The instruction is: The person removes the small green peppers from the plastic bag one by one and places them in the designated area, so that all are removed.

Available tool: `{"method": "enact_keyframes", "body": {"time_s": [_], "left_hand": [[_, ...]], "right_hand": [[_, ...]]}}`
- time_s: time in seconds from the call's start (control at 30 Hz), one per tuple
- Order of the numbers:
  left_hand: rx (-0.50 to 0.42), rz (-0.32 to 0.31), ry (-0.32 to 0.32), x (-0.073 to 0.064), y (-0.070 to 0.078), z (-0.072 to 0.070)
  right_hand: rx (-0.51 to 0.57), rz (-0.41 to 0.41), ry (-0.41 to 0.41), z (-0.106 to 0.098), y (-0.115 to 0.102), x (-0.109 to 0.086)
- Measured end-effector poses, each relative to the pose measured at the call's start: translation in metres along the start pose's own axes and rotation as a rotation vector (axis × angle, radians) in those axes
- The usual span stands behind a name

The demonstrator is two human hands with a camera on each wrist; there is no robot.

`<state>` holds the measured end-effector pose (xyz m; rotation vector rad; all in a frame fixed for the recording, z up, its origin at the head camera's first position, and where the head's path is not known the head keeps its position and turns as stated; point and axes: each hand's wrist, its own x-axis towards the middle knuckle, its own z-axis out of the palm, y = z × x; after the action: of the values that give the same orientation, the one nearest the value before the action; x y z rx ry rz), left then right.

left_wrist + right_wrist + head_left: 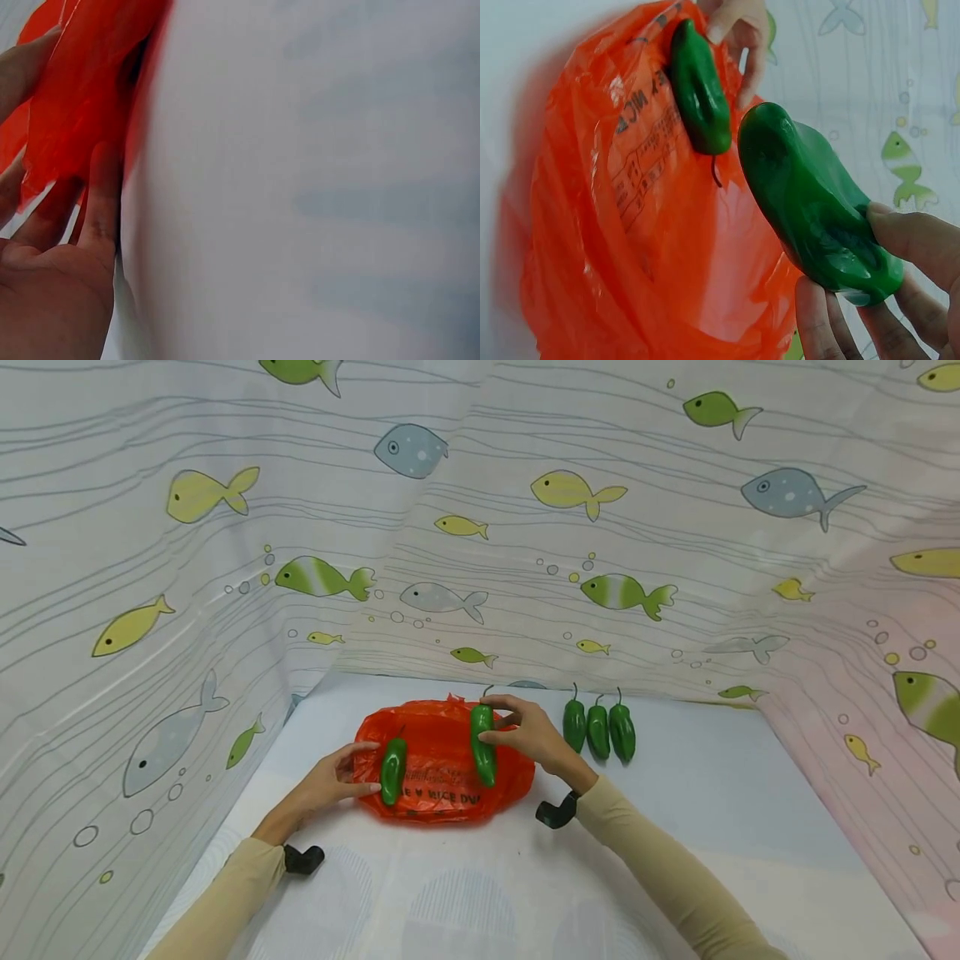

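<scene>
My right hand (534, 732) pinches a green pepper (483, 752) between thumb and fingers, above the right part of a red plastic bag (438, 737). In the right wrist view this held pepper (817, 210) looks glossy and dented. A second green pepper (393, 771) lies on the bag's left part, its thin stem pointing away. Beside it, my left hand (327, 782) holds the bag's left edge. In the left wrist view the red plastic (90, 97) passes between its thumb and fingers, and one fingertip shows through the film.
Several things surround the work: green peppers (597, 729) lie in a row right of the bag, stems toward the back wall. Fish-patterned sheets (510, 552) enclose the white tabletop (675, 810) at the back and both sides.
</scene>
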<state>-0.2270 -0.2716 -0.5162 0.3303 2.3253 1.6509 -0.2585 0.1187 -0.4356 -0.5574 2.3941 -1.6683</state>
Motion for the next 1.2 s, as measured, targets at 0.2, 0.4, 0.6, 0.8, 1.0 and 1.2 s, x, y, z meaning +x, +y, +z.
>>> {"method": "enact_keyframes", "body": {"time_s": [0.2, 0.4, 0.6, 0.8, 1.0, 1.2], "left_hand": [[0.042, -0.003, 0.004, 0.0, 0.003, -0.001], [0.062, -0.008, 0.007, 0.0, 0.005, -0.002], [0.045, -0.011, 0.002, -0.001, 0.006, -0.001], [0.034, -0.012, -0.005, -0.002, 0.007, 0.001], [0.027, -0.012, -0.006, -0.003, 0.007, 0.001], [0.035, -0.022, -0.002, -0.002, 0.007, 0.0]], "right_hand": [[-0.023, 0.009, 0.011, -0.007, 0.004, -0.004], [-0.015, 0.015, 0.022, -0.015, 0.01, -0.005], [-0.03, 0.025, 0.036, -0.023, 0.013, -0.008], [-0.031, 0.034, 0.041, -0.029, 0.016, -0.012], [-0.027, 0.043, 0.06, -0.036, 0.021, -0.015], [-0.039, 0.048, 0.078, -0.043, 0.023, -0.016]]}}
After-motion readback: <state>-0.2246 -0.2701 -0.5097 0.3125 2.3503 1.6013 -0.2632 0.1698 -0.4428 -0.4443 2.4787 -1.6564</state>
